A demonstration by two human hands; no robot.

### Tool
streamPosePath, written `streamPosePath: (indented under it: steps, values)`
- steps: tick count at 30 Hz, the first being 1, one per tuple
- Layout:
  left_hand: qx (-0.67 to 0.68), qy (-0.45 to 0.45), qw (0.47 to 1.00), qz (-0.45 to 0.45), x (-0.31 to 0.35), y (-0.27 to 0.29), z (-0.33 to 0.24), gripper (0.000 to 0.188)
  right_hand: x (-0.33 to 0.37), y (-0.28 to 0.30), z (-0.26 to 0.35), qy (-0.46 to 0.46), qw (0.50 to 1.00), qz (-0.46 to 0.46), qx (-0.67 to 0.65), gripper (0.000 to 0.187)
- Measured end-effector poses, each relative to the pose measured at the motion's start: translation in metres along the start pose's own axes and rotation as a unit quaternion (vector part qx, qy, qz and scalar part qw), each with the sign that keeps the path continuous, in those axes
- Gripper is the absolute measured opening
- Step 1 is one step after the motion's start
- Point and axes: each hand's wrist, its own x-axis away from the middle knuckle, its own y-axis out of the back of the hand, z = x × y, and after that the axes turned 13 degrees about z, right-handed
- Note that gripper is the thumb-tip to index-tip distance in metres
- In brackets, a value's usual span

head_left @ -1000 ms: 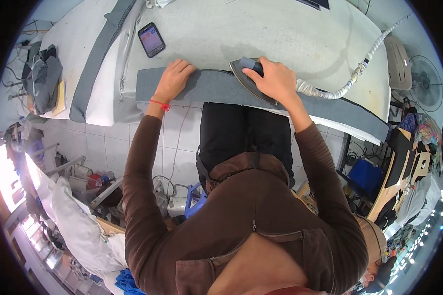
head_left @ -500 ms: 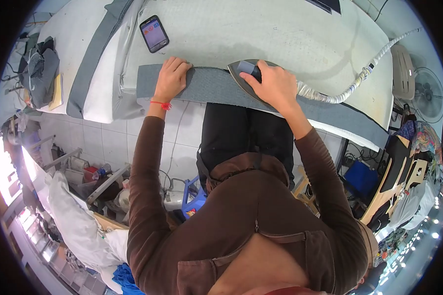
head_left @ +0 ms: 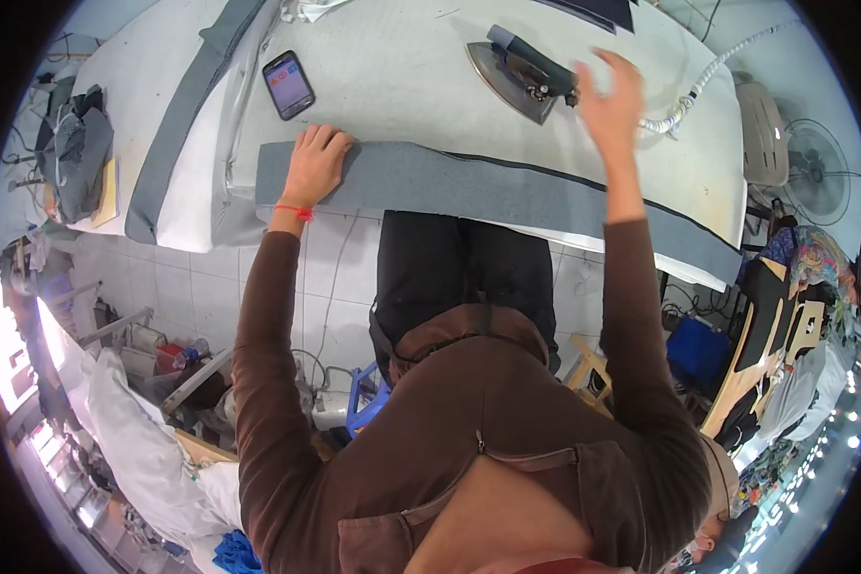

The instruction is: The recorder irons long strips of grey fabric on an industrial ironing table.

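Observation:
A long grey fabric strip (head_left: pixel 469 182) lies along the near edge of the white padded ironing table (head_left: pixel 402 77), with a dark line along its far edge. My left hand (head_left: pixel 318 165) rests on the strip's left end, its fingers curled together at the far edge of the fabric. The iron (head_left: pixel 521 77) sits on the table beyond the strip, its dark handle towards the far side. Right of the iron, my right hand (head_left: pixel 610 100) is raised with thumb and fingers apart. It holds nothing and is slightly blurred.
A phone (head_left: pixel 288 85) lies beyond my left hand. From the iron's side, a wrapped hose (head_left: pixel 684 107) runs to the far right. Another grey strip (head_left: pixel 177 134) hangs over the left part of the table. Dark fabric pieces (head_left: pixel 598 10) lie at the far edge. A fan (head_left: pixel 818 172) stands right.
My right hand has let go of the iron and moved right and away from me. The iron has gone from the strip to the table beyond it. My left hand stays on the strip.

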Motion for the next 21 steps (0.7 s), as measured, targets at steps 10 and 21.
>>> streamPosePath:
  steps: [10, 21]
  values:
    - [0.003, 0.042, 0.999, 0.007, -0.003, -0.010, -0.004, 0.015, 0.388, 0.269, -0.238, -0.582, 0.792, -0.060, 0.175, 0.043]
    - [0.096, 0.146, 0.974, 0.145, -0.097, -0.043, -0.105, 0.025, 0.395, 0.300, -0.293, -0.715, 0.607, -0.309, -0.157, 0.029]
